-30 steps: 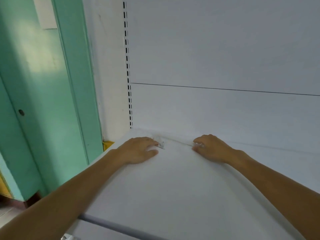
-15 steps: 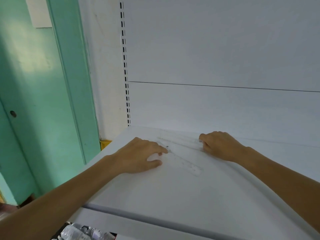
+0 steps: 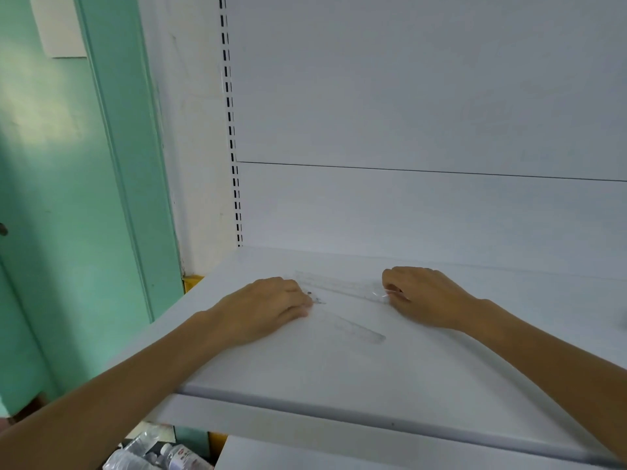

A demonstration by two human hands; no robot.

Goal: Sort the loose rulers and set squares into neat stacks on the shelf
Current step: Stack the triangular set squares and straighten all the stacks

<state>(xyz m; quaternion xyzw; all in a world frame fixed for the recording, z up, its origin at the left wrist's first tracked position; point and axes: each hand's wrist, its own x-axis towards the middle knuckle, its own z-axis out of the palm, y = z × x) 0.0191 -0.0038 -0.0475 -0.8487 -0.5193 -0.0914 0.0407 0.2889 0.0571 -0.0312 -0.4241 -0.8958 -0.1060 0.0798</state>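
Observation:
Two clear plastic rulers lie flat on the white shelf point(image 3: 339, 374). The far ruler point(image 3: 339, 285) runs left to right between my hands. The near ruler point(image 3: 356, 329) slants from my left fingertips toward the front right. My left hand point(image 3: 261, 310) rests palm down with its fingertips on the near ruler's left end. My right hand point(image 3: 420, 295) is curled, its fingers pinching the right end of the far ruler. Both rulers are faint against the white surface.
The shelf's white back panel point(image 3: 407, 215) rises right behind the rulers. A slotted upright point(image 3: 234, 164) stands at the back left, with a green door point(image 3: 68, 198) beyond. Plastic bottles point(image 3: 159, 452) lie below the shelf's front edge.
My hands have drawn back from the rear edge of the shelf and moved slightly apart. The two clear rulers, hidden before, now lie spread between them.

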